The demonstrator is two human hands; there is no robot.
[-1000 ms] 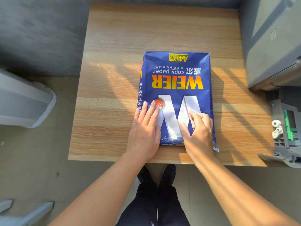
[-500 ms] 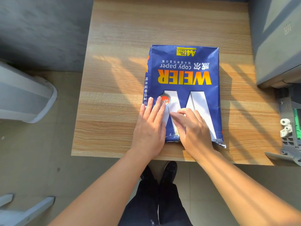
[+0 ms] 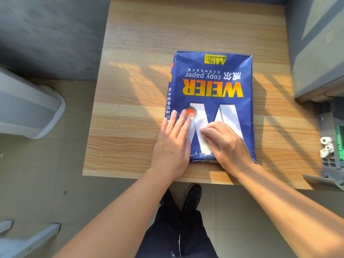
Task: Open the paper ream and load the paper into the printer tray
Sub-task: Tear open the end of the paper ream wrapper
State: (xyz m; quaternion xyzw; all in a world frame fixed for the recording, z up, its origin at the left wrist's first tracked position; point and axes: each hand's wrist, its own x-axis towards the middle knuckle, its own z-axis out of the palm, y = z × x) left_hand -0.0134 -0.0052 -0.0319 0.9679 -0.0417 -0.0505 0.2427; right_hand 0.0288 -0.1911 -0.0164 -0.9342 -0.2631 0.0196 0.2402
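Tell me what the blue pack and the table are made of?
The pack looks like paper wrapping with a slight sheen: it creases at the corners and is torn along the near edge by the right hand. The table looks like wood, matte, with grain lines, though it could be a printed laminate.

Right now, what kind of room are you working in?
Probably an office print corner: a grey printer stands at the right edge of the light wooden table, and a blue wrapped ream of A4 copy paper lies on it.
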